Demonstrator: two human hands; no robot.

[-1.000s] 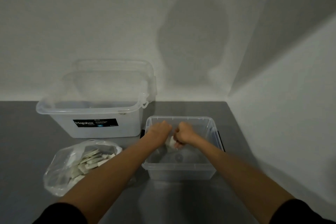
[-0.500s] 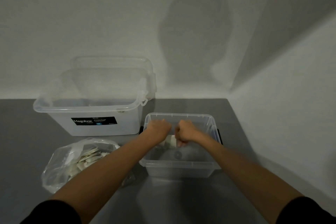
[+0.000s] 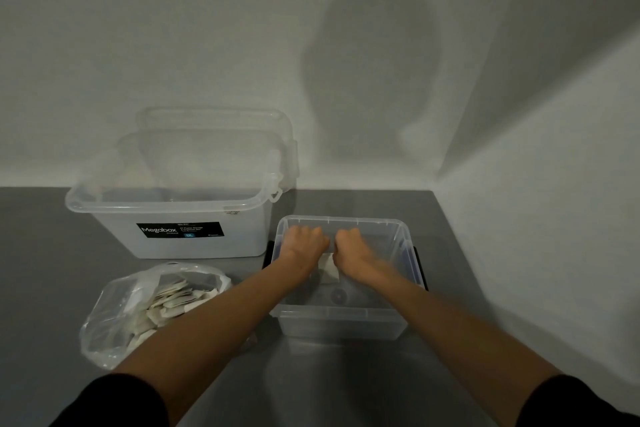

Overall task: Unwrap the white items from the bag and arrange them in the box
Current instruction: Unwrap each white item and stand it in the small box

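Barely shifts since earlier: grips white item (image 3: 329,268) between curled left hand (image 3: 304,243) and right hand (image 3: 354,248), apparently unwrapping over box (image 3: 343,322) by bench's (image 3: 41,260) right edge so contents drop in; leaves bag (image 3: 110,326) front-left.

A matte grey surface (image 3: 41,270) fills the lower half of the frame and meets pale walls at the back and on the right. Left of centre stands a large clear bin (image 3: 104,236) with a black label. Just right of it sits a smaller clear box (image 3: 343,326). At lower left lies a clear plastic bag (image 3: 110,322) holding flat white items (image 3: 173,298).
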